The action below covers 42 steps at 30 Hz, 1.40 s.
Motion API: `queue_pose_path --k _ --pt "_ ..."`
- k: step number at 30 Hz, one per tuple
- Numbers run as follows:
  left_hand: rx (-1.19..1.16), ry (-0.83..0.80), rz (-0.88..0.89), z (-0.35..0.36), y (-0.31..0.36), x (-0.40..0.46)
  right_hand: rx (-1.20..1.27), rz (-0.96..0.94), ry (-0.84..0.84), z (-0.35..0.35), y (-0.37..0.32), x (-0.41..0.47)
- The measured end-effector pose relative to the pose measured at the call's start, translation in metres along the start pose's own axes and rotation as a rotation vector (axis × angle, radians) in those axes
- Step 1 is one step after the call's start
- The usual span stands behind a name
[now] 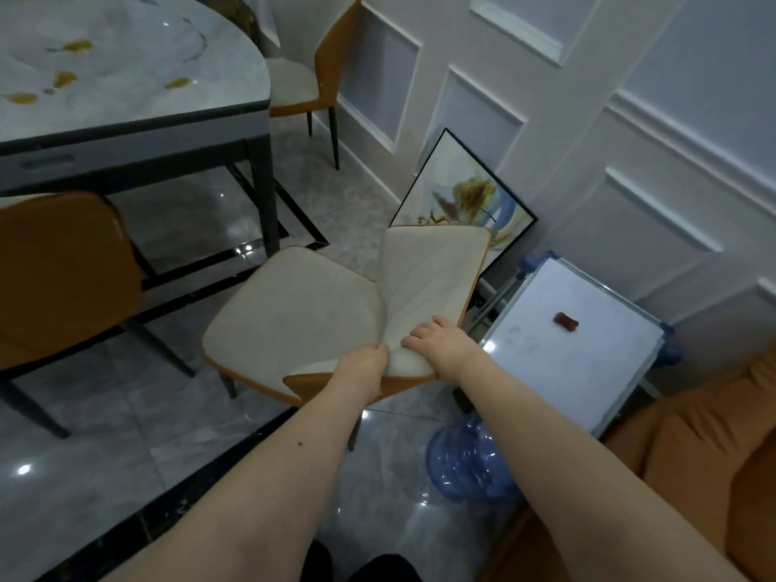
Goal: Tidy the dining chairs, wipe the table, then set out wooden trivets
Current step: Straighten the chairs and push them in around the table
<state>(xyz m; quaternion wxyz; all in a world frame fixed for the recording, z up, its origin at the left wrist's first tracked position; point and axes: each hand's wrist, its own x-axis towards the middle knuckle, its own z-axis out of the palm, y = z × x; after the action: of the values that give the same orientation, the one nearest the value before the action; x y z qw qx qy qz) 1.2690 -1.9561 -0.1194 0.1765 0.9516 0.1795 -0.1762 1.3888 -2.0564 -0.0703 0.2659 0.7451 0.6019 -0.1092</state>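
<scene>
A dining chair (302,312) with a cream seat and an orange shell stands in the middle of the floor, turned away from the table. My left hand (363,365) grips the near end of its backrest. My right hand (436,340) rests on the backrest's top edge, fingers curled over it. The marble-topped table (126,98) at the upper left carries several yellow-brown stains (63,79). A second chair (63,270) sits tucked at the table's near side, and a third chair (310,77) stands at its far end.
A framed picture (466,199) leans on the panelled wall behind the chair. A whiteboard (575,342) with a small red object (566,321) stands at the right, beside an orange sofa (693,455). A blue water jug (466,459) lies on the floor.
</scene>
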Motion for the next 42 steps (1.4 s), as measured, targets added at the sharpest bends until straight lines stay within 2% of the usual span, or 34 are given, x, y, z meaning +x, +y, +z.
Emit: queue_pose_path --k 5,12,18,26,29,32,35,39,42 --pt "0.075 -0.037 0.003 0.002 -0.008 0.014 -0.028 -0.165 -0.018 0.0 0.018 0.008" --pt "0.083 -0.027 -0.094 -0.002 -0.022 0.022 -0.057 -0.268 0.004 -0.001 0.029 0.034" --pt "0.058 0.013 -0.247 -0.02 -0.049 0.03 -0.019 -0.266 0.017 -0.025 0.019 0.068" --pt "0.054 0.043 -0.441 -0.053 -0.137 0.032 0.079 -0.219 0.067 -0.074 -0.031 0.148" --pt "0.069 0.115 -0.432 -0.066 -0.17 0.031 0.117 -0.217 0.142 -0.086 -0.044 0.175" --pt "-0.04 0.069 -0.476 -0.083 -0.176 0.035 0.143 -0.242 0.256 -0.091 -0.043 0.186" --pt "-0.089 0.029 -0.453 -0.09 -0.162 0.041 0.179 -0.285 0.245 -0.092 -0.022 0.189" --pt "-0.127 0.032 -0.472 -0.087 -0.146 0.044 0.21 -0.222 0.169 -0.087 0.041 0.19" --pt "-0.205 0.072 -0.533 -0.087 -0.138 0.039 0.183 -0.168 0.174 -0.08 0.086 0.192"
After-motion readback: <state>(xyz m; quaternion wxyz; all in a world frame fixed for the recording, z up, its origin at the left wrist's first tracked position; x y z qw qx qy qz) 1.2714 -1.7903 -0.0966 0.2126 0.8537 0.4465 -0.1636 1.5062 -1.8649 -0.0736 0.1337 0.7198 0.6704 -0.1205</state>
